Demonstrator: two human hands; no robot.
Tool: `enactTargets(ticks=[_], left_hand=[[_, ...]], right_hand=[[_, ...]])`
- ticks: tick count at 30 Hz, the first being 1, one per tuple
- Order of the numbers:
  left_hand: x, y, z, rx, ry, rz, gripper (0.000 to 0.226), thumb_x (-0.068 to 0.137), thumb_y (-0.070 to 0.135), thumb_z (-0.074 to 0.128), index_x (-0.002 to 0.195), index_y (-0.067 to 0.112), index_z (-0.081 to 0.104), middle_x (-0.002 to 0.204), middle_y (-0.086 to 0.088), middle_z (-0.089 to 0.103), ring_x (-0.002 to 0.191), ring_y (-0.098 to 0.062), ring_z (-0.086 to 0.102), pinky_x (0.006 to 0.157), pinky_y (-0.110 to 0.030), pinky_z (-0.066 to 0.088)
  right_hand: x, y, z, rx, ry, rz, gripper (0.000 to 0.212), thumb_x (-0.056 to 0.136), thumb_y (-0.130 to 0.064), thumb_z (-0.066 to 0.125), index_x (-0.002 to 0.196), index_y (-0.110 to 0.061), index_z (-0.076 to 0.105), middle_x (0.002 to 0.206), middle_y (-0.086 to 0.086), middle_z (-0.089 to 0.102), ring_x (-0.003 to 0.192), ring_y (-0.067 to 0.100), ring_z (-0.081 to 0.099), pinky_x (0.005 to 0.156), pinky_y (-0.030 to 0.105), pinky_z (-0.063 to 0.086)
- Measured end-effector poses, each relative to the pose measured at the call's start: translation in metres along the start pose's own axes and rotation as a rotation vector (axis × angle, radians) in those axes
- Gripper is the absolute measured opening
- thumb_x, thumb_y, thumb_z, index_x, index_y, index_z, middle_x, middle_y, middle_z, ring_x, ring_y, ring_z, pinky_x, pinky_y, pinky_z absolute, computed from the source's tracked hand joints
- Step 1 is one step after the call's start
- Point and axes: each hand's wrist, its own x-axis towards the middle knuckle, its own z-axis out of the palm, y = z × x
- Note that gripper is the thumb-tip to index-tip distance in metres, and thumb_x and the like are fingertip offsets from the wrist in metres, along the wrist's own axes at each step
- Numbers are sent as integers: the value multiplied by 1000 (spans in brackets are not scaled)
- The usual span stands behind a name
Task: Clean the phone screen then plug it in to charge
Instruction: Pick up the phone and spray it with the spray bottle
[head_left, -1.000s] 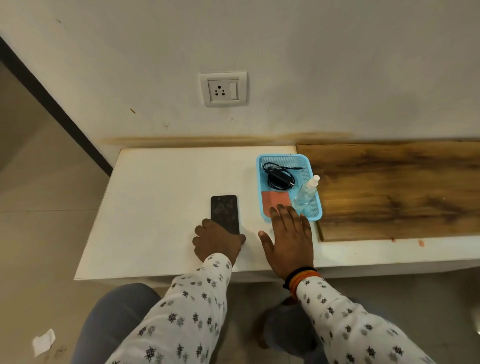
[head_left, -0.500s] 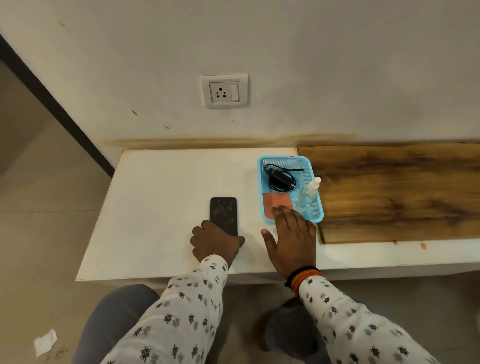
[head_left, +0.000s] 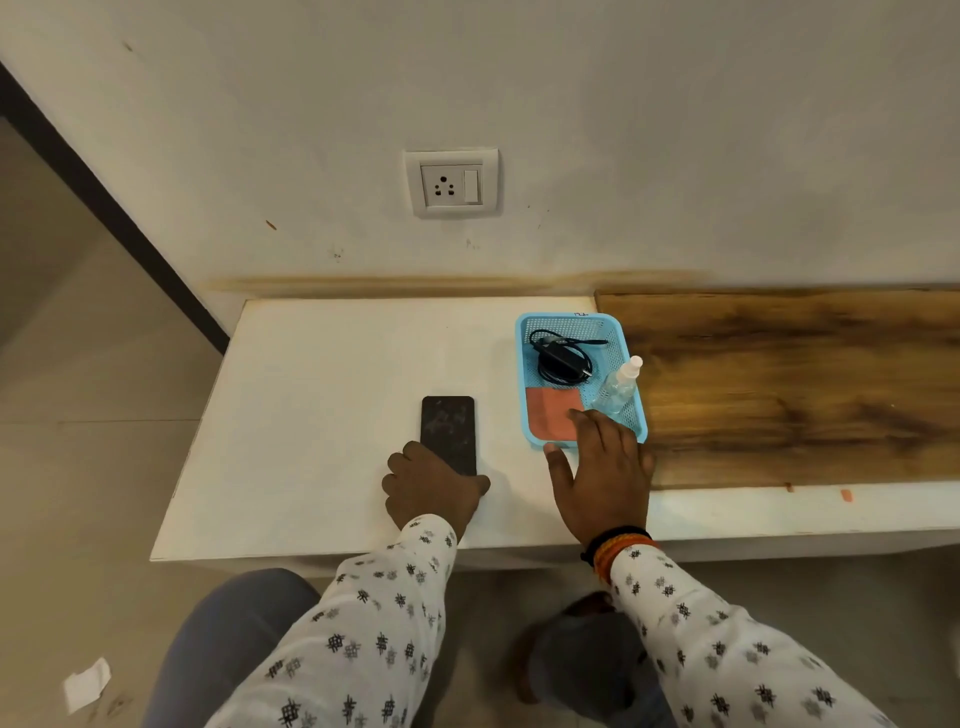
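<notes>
Now your left hand curls over the near end of the one black, smudged slab-shaped phone, which lies flat on the white desk, likely pinning it for wiping. Your right hand reaches with straight, relaxed fingers over the near rim of the single light-blue plastic mesh basket, fingertips at the one salmon-pink cleaning cloth, grasping nothing yet. Inside also sit one coiled black charger cable and one clear spray bottle. One white wall socket waits above.
</notes>
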Motion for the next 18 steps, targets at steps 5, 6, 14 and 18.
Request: enactTargets(ticks=[5, 6, 14, 18], left_hand=[[1, -1, 1, -30, 15, -13, 85, 66, 53, 82, 124, 6, 42, 123, -13, 52, 113, -30, 53, 93, -38, 48], [1, -3, 1, -50, 18, -4, 85, 67, 51, 82, 125, 6, 41, 123, -13, 52, 111, -30, 54, 93, -38, 48], [7, -8, -9, -351, 12, 116, 82, 63, 44, 85, 127, 14, 43, 117, -6, 56, 92, -20, 56, 76, -31, 50], [-10, 1, -24, -552, 4, 268, 74, 55, 47, 81, 116, 28, 44, 96, 9, 58, 68, -8, 59, 54, -12, 43]], right_hand=[[-1, -7, -2, 25, -11, -9, 47, 87, -47, 57, 124, -18, 57, 123, 7, 64, 113, 30, 59, 92, 51, 46], [-1, -9, -2, 42, -21, -11, 48, 87, -47, 56, 124, -17, 58, 123, 7, 64, 113, 30, 58, 91, 50, 46], [-7, -46, -16, 518, -132, -39, 36, 93, -29, 59, 129, -25, 54, 118, -5, 64, 99, 8, 62, 87, 23, 53], [3, -73, -24, 964, -318, 339, 37, 98, -22, 52, 135, -27, 50, 123, -6, 60, 101, 10, 61, 89, 35, 57]])
